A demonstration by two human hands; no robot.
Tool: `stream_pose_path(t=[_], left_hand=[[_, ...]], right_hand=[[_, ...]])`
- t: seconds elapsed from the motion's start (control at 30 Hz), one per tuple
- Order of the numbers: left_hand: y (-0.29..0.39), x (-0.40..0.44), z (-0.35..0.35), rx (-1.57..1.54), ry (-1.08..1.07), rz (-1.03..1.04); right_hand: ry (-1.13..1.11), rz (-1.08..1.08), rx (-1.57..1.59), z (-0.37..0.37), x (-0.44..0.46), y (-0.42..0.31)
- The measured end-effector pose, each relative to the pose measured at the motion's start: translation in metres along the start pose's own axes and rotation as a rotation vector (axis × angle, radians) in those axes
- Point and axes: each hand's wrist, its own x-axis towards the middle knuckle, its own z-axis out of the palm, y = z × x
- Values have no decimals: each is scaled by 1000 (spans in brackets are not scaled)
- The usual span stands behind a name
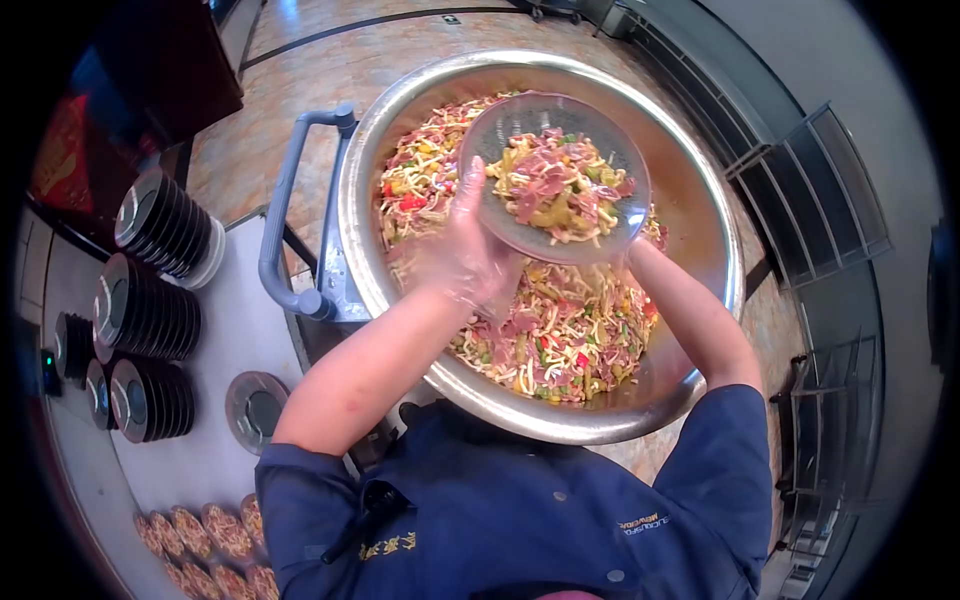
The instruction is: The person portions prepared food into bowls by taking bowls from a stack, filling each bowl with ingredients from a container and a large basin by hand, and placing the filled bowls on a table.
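Observation:
A grey plate (497, 125) with a heap of mixed food (560, 185) on it is held over a large metal bowl (690, 200). My left hand (475, 255), in a clear plastic glove, grips the plate's left edge, thumb on the rim and other fingers partly blurred. At the plate's lower right edge is my right hand (632, 262), its fingers mostly hidden under the plate. Below, the bowl holds a loose mix (560, 350) of pale strips, pink meat, and red, green and yellow pieces.
The bowl rests on a cart with a blue-grey handle (285, 210). On the white table (225, 330) at left are stacked dark plates (150, 310), a single plate (255, 410) and several filled plates (225, 530). Metal racks (810, 200) line the right side.

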Motion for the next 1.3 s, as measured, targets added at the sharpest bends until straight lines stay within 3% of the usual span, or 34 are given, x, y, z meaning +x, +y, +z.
stream_pose_path(t=[0.27,0.4,0.43,0.5,0.63,0.7,0.77,0.8,0.97,1.07,1.13,1.17,1.2,1.27,1.3], left_hand=[[-2,3,-8,-66,-11,1],[-1,-4,-2,-70,-36,-6],[0,-4,-2,-63,-30,-7],[1,-5,-2,-70,-22,-22],[4,-10,7,9,-39,-38],[4,-8,7,39,-30,-51],[3,-7,4,70,-10,-63],[1,-7,3,91,-5,-63],[-4,-3,-6,129,-19,-37],[-8,6,-18,72,-81,-54],[-7,4,-16,19,-41,-18],[-6,5,-17,7,-41,-8],[-6,8,-20,5,-40,4],[-7,9,-21,5,-34,31],[-8,10,-22,-1,-35,30]], right_hand=[[-188,243,115,-36,-71,4],[-78,325,-14,-45,-93,25],[-24,296,-86,-45,-95,14],[-70,368,54,-70,-111,-41],[298,-16,218,-91,-130,-121],[244,-171,343,-97,-125,-149],[247,-167,290,-73,-116,-180],[339,-281,374,-49,-103,-189],[493,-569,436,43,-46,-175],[443,-577,388,70,-39,-168],[498,-570,-215,75,-46,-174],[487,-574,-224,76,-45,-175],[464,-436,-175,75,-45,-175],[479,-596,-562,59,-39,-163],[477,-594,-568,59,-42,-165]])
